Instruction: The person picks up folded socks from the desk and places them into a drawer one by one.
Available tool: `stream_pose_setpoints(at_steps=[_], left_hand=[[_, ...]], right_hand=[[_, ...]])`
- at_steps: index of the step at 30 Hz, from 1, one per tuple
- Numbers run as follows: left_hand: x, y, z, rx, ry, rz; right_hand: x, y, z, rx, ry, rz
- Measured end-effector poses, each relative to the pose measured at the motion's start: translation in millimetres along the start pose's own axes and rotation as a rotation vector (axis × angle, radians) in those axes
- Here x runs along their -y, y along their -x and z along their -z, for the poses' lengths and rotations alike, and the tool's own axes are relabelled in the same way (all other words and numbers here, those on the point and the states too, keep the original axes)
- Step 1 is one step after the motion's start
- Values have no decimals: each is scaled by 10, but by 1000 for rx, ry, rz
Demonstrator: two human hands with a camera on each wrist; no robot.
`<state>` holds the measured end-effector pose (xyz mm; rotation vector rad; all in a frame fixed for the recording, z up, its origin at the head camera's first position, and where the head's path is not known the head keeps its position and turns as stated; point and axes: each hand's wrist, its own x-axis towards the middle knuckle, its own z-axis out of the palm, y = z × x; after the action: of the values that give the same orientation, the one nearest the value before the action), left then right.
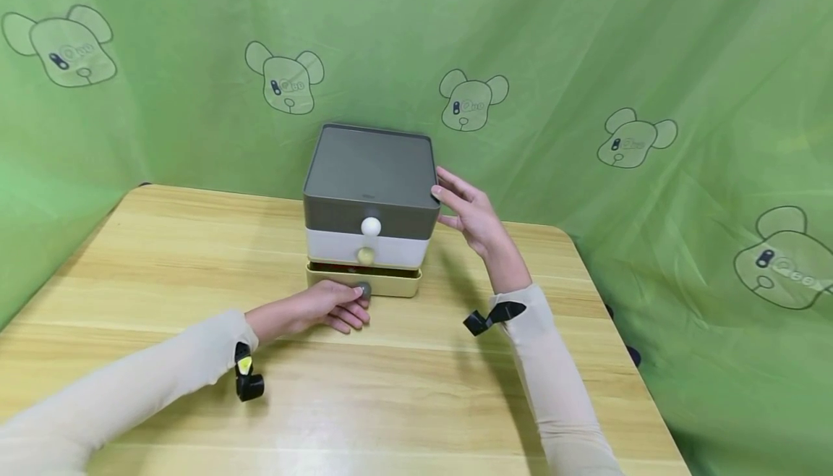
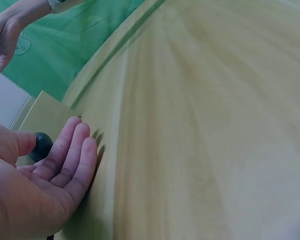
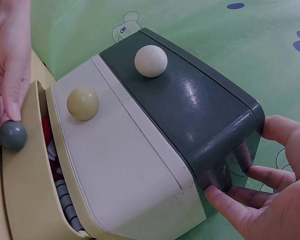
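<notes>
A small three-tier drawer box (image 1: 374, 165) stands on the table, dark grey on top, white in the middle, pale yellow at the bottom. The bottom drawer (image 1: 400, 286) is pulled out a little. My left hand (image 1: 325, 308) pinches its dark grey round knob (image 3: 13, 136) between thumb and fingers. Through the gap in the right wrist view, red and grey contents (image 3: 65, 200) show; their kind is unclear. My right hand (image 1: 480, 219) rests its fingertips against the right side of the top tier. A white knob (image 3: 151, 61) and a yellowish knob (image 3: 83, 104) front the upper drawers.
The wooden table (image 1: 403, 389) extends around the box on both sides and in front. Behind it and to the right hangs a green curtain (image 1: 553, 27) printed with bear heads. Both sleeves carry small black wrist cameras (image 1: 249, 387).
</notes>
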<state>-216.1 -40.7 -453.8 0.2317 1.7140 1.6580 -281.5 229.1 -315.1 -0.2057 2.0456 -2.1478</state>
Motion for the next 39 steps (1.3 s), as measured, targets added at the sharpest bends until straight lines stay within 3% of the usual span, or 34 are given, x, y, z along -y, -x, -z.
stream_pose_setpoints(at_steps=[18, 39], left_hand=[[-98, -100, 47, -81, 10, 8], [-106, -215, 39, -88, -47, 9]], right_hand=[[3, 0, -3, -6, 10, -2], [-2, 11, 99, -26, 10, -17]])
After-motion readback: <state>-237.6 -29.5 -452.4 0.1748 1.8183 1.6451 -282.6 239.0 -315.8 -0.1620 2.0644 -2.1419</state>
